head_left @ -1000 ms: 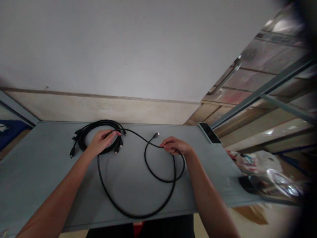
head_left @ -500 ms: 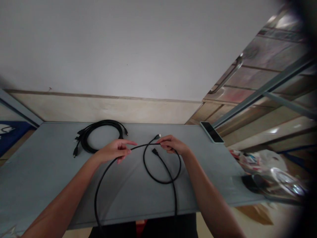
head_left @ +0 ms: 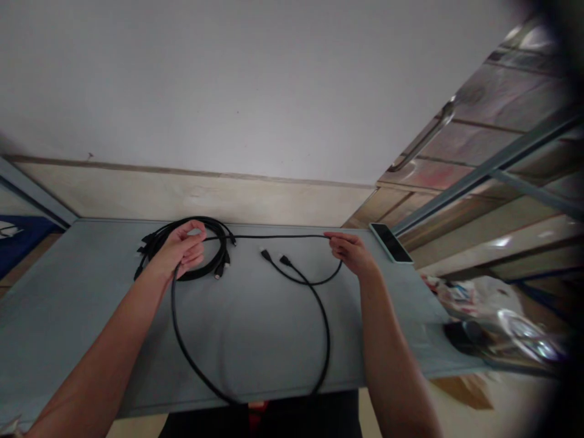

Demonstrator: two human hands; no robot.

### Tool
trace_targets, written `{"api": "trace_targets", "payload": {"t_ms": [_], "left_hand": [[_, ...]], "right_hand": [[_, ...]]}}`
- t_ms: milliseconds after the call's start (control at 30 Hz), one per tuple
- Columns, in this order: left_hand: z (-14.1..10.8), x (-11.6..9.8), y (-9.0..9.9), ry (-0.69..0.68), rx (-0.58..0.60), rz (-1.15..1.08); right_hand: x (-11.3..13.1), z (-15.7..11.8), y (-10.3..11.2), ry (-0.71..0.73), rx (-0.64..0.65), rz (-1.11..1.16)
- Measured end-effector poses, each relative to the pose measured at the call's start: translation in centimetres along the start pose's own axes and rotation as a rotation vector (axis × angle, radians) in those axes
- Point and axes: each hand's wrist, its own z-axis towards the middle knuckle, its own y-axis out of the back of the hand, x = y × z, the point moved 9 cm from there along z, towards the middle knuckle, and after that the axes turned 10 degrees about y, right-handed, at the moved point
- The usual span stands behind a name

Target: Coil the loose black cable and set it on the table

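A black cable (head_left: pixel 278 236) is stretched nearly straight between my two hands. My left hand (head_left: pixel 183 246) is closed on it, above the coiled cables. My right hand (head_left: pixel 349 250) pinches it between thumb and fingers at the right. From the left hand the cable loops down over the table's front edge and comes back up. Its two plugs, one black plug (head_left: pixel 266 255) and another plug (head_left: pixel 285 260), lie near the middle of the table. Behind my left hand rests a coil of black cables (head_left: pixel 223 250) with several plugs, partly hidden by the hand.
The grey table (head_left: pixel 255 328) stands against a pale wall (head_left: pixel 237 91). A phone (head_left: pixel 391 242) lies at its back right corner. Beyond the right edge are a plastic bag (head_left: pixel 493 295) and a dark round object (head_left: pixel 463 336). Metal frame bars rise on both sides.
My hands have moved apart, left hand leftward over the coil, right hand rightward. The cable between them is longer and straighter, and its small loop on the table has opened out.
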Motion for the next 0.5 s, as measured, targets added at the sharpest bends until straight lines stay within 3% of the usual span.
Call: {"api": "trace_targets", "payload": {"t_ms": [133, 267, 367, 500], "left_hand": [[-0.2, -1.8, 1.8, -0.08, -0.035, -0.1], [-0.1, -2.5, 3.1, -0.15, -0.072, -0.149], [-0.2, -2.2, 2.3, -0.116, -0.006, -0.111], [-0.6, 0.2, -0.1, 0.118, 0.1, 0.102]], "right_hand": [[0.1, 0.3, 3.0, 0.093, -0.17, -0.058], [-0.3, 0.7, 3.5, 0.139, -0.242, -0.196], [-0.7, 0.9, 3.2, 0.126, -0.247, -0.307], [-0.7, 0.8, 2.0, 0.08, -0.202, -0.351]]}}
